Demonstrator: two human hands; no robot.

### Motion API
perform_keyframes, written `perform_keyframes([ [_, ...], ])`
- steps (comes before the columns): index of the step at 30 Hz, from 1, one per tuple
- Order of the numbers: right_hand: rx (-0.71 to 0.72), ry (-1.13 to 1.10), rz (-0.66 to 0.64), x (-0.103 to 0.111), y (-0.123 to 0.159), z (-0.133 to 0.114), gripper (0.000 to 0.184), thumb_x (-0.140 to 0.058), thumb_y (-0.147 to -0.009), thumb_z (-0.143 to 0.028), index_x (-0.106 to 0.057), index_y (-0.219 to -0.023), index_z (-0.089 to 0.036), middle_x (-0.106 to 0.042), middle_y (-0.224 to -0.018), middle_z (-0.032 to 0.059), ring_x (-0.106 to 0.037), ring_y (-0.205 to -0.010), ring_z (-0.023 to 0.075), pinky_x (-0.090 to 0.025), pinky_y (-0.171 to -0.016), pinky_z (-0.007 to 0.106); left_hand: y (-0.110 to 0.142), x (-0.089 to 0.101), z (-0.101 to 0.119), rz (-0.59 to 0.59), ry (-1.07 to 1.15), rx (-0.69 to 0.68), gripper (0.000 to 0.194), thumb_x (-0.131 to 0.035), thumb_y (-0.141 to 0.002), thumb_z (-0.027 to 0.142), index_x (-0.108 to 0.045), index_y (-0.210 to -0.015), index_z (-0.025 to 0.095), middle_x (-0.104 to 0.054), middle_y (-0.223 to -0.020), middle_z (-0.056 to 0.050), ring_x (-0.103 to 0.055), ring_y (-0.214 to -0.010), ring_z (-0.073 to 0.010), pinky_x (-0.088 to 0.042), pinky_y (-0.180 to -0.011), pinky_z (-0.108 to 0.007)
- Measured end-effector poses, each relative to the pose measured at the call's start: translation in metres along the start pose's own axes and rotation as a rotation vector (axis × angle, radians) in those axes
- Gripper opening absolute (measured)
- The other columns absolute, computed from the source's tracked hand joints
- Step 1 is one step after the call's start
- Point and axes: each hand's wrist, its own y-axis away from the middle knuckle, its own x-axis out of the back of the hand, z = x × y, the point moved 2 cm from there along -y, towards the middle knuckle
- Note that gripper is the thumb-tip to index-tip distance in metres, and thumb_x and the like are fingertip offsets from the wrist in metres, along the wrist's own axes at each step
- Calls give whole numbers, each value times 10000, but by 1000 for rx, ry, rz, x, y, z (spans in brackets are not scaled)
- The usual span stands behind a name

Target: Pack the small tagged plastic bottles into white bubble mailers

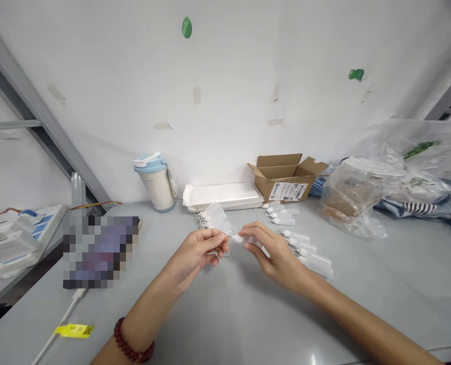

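My left hand (204, 248) is closed in a pinch, thumb against fingertips, on what looks like a thin white string. Just right of it, my right hand (267, 251) grips a small translucent tube with a white tip (237, 238), which points at the left fingertips. Behind my left hand lies a bunch of white tags with looped strings (214, 213). Several similar translucent tubes with white ends (316, 261) lie in a row beside and behind my right hand. The fingers partly hide the held tube.
A stack of flat white packages (225, 195) and an open cardboard box (282, 182) stand by the wall. Left are a tumbler (155, 182), a pixelated phone-like device (102, 253) and a tagged cable (60, 324). Plastic bags (354, 197) lie to the right on the grey table (225, 324).
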Motion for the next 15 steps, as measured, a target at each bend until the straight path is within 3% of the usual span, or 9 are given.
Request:
perform_keyframes([
  [8,44,107,-51,-2,3,0,259,-359,-899,-99,-489,-1104,-188,-557,-998,106,-567,-841,161,-493,-693,291,1,-7,-1,125,-212,-26,227,-590,-774,350,-609,-705,135,-592,-692,-35,-469,-612,-109,-366,-560,-240],
  [15,72,144,-39,-6,5,-2,269,-341,-881,-70,-474,-1082,-188,-554,-973,110,-573,-825,160,-511,-679,286,0,-10,-5,138,-255,-31,236,-587,-747,364,-598,-660,145,-583,-653,-18,-460,-576,-105,-358,-538,-240],
])
